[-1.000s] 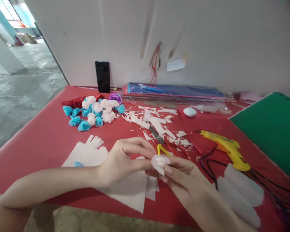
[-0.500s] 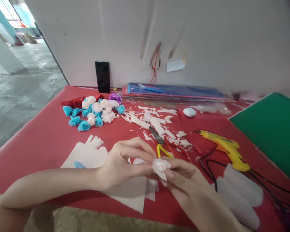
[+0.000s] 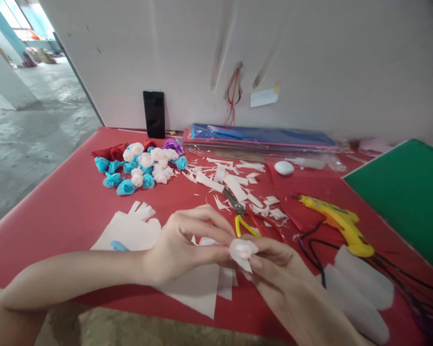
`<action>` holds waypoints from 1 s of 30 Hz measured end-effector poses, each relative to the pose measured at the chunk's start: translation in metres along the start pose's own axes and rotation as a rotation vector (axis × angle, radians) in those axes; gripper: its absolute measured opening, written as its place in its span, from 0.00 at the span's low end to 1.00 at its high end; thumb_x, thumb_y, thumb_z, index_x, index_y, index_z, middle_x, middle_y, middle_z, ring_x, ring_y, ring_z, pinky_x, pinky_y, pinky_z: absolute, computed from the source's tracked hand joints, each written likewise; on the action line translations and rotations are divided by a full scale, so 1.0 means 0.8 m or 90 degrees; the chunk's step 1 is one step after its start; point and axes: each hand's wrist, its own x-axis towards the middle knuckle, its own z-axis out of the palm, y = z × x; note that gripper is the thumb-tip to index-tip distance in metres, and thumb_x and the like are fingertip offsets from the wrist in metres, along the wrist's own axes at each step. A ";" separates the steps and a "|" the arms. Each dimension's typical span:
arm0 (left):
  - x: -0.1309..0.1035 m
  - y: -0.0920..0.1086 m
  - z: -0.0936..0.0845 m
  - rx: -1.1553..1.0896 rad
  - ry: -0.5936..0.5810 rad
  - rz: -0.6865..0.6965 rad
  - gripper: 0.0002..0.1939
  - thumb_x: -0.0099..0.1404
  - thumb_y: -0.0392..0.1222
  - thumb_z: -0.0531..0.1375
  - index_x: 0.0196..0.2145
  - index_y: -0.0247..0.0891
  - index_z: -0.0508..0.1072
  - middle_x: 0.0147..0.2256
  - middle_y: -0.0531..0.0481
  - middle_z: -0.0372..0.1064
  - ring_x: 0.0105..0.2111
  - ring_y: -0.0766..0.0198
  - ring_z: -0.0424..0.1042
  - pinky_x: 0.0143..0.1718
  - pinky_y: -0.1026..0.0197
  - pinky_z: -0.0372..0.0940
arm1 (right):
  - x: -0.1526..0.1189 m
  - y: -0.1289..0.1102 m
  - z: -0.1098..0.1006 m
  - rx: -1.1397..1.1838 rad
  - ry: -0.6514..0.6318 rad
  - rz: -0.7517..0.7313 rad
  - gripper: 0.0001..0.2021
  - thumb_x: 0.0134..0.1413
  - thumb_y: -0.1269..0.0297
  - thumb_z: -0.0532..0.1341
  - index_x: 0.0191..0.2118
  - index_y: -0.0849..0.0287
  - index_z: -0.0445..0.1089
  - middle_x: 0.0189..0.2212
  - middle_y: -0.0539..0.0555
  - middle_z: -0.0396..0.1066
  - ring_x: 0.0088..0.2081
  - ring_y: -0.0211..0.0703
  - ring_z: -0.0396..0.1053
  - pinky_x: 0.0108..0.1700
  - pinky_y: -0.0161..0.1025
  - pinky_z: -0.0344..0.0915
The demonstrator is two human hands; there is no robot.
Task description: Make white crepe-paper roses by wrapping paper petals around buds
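Note:
Between both hands, above the front of the red table, is a small white paper flower (image 3: 244,253) with a curled centre. My left hand (image 3: 187,242) pinches its left edge between thumb and fingers. From the right, my right hand (image 3: 277,266) grips its base and petals; part of the flower is hidden by the fingers. White paper sheets (image 3: 198,290) lie beneath my left hand and forearm, with a light blue object (image 3: 118,246) on them. Just beyond the hands rest pliers (image 3: 240,206) with red and yellow handles, among white paper scraps (image 3: 234,185).
Blue, white, red and purple paper flowers (image 3: 139,166) cluster at back left. A yellow glue gun (image 3: 337,221) with dark cords lies at right, near pale petal-shaped pieces (image 3: 364,283). A phone (image 3: 154,115) leans on the wall; a green board (image 3: 404,197) stands at far right.
The white flower has turned slightly in the fingers and shifted a touch right and down. Both hands keep their grip; the rest of the table looks the same.

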 end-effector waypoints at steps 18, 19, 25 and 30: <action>0.005 0.005 -0.003 0.018 -0.052 -0.022 0.06 0.52 0.29 0.62 0.28 0.37 0.76 0.27 0.52 0.65 0.29 0.70 0.63 0.34 0.65 0.61 | -0.003 0.000 0.000 -0.036 -0.047 -0.023 0.04 0.34 0.63 0.70 0.20 0.51 0.75 0.17 0.45 0.66 0.23 0.30 0.61 0.28 0.26 0.62; 0.005 0.003 -0.003 0.019 -0.046 -0.015 0.06 0.53 0.29 0.62 0.28 0.38 0.76 0.27 0.53 0.65 0.29 0.70 0.63 0.34 0.64 0.61 | -0.003 0.001 0.000 -0.046 -0.041 -0.033 0.04 0.34 0.63 0.70 0.20 0.52 0.75 0.18 0.45 0.67 0.23 0.30 0.62 0.28 0.26 0.62; 0.003 -0.005 -0.002 0.051 -0.019 0.043 0.05 0.53 0.31 0.62 0.28 0.39 0.75 0.27 0.53 0.65 0.29 0.69 0.63 0.34 0.63 0.60 | -0.004 0.006 -0.002 -0.147 -0.013 -0.174 0.08 0.35 0.71 0.69 0.24 0.49 0.75 0.27 0.47 0.71 0.29 0.35 0.68 0.31 0.26 0.67; 0.000 -0.004 0.001 0.085 -0.009 0.075 0.04 0.53 0.32 0.62 0.28 0.38 0.73 0.27 0.52 0.66 0.30 0.68 0.64 0.36 0.62 0.61 | -0.009 0.011 -0.005 -0.275 0.008 -0.310 0.12 0.37 0.76 0.66 0.27 0.48 0.74 0.27 0.48 0.71 0.29 0.37 0.68 0.31 0.28 0.67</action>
